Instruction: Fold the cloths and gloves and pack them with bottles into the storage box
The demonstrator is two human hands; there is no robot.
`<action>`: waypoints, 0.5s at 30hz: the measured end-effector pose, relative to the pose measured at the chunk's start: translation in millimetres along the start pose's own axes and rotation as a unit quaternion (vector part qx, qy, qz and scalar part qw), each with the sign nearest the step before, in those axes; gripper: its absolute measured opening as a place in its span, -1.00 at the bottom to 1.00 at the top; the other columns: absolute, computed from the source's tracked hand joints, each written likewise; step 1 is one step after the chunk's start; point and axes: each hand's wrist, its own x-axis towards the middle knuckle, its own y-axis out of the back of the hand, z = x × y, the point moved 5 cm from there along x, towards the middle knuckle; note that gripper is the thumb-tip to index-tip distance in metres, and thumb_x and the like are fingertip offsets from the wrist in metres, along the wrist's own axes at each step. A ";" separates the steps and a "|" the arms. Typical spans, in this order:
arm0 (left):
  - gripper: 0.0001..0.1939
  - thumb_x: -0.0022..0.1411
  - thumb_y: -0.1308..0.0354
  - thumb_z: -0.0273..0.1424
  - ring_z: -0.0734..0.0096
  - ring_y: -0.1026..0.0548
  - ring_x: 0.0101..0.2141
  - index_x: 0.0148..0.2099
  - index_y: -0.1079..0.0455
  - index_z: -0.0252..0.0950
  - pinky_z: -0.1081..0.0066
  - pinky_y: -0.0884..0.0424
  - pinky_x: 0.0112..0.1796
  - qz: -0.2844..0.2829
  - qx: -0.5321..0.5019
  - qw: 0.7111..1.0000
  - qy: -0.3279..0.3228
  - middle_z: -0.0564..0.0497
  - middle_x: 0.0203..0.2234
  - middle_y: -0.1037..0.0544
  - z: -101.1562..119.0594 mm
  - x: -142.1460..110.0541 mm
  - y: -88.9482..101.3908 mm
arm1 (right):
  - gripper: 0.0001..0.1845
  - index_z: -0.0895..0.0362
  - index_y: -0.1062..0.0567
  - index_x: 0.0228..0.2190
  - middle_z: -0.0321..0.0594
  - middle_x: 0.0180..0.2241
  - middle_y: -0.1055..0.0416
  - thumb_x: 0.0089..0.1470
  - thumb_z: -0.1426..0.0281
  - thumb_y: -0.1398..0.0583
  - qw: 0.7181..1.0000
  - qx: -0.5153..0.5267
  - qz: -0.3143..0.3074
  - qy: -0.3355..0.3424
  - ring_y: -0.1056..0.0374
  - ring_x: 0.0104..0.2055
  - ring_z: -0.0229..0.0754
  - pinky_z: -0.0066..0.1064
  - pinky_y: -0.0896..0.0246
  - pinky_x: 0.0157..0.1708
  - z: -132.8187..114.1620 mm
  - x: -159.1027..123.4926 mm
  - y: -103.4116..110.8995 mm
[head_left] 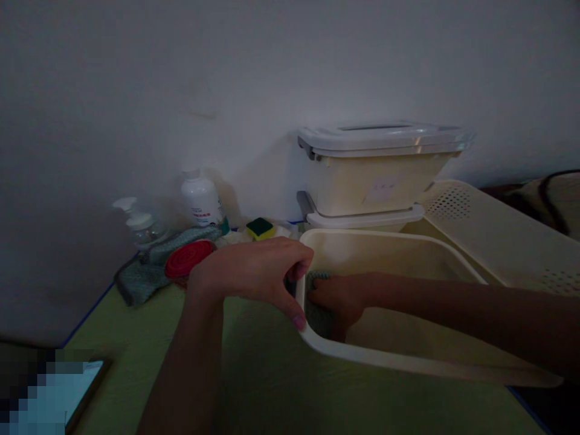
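A cream plastic bin (385,359) stands on the green tabletop, its open top facing me. My left hand (267,272) grips the bin's left rim, with the thumb on the near side and the fingers curled at the far side. Inside the bin, my right hand (344,296) presses a grey-green cloth (319,320) against the left inner wall. Part of that cloth is hidden under the fingers. Just left of my left wrist sits a round red-lidded container (188,258).
Behind the bin are stacked lidded boxes (362,181); a perforated cream panel (489,235) leans at right. Along the wall stand a pump bottle (140,223), a white bottle (202,199) and a yellow-green sponge (260,228). Another cloth (145,281) lies at left, near a pixelated screen (58,393).
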 end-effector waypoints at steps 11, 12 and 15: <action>-0.58 -0.15 -0.31 -0.10 0.45 -0.33 -0.38 -0.37 -0.27 -0.26 0.50 -0.13 -0.44 0.014 0.017 1.000 -0.013 0.13 -0.41 -0.40 0.7 -1.2 0.9 | -0.77 0.27 -0.47 -0.22 -0.18 -0.29 -0.47 0.02 0.56 -0.17 0.988 0.125 0.022 -0.090 -0.39 -0.31 -0.29 -0.53 -0.22 -0.34 -0.9 -78.7 52.5; -0.59 -0.15 -0.30 -0.11 0.45 -0.33 -0.38 -0.37 -0.27 -0.26 0.50 -0.13 -0.44 0.014 0.018 1.000 -0.015 0.13 -0.41 -0.39 0.8 -1.2 0.8 | -0.79 0.25 -0.47 -0.22 -0.17 -0.28 -0.47 0.06 0.50 -0.15 0.985 0.139 0.034 -0.092 -0.39 -0.29 -0.27 -0.51 -0.23 -0.32 -3.0 -87.2 54.5; -0.61 -0.14 -0.30 -0.13 0.46 -0.33 -0.39 -0.39 -0.27 -0.27 0.51 -0.12 -0.44 0.015 0.020 1.000 -0.015 0.13 -0.42 -0.39 -0.1 -0.5 0.4 | -0.76 0.15 -0.48 -0.23 -0.20 -0.24 -0.47 0.10 0.32 -0.12 0.979 0.169 0.057 -0.095 -0.39 -0.21 -0.20 -0.43 -0.26 -0.27 -13.5 -112.6 55.0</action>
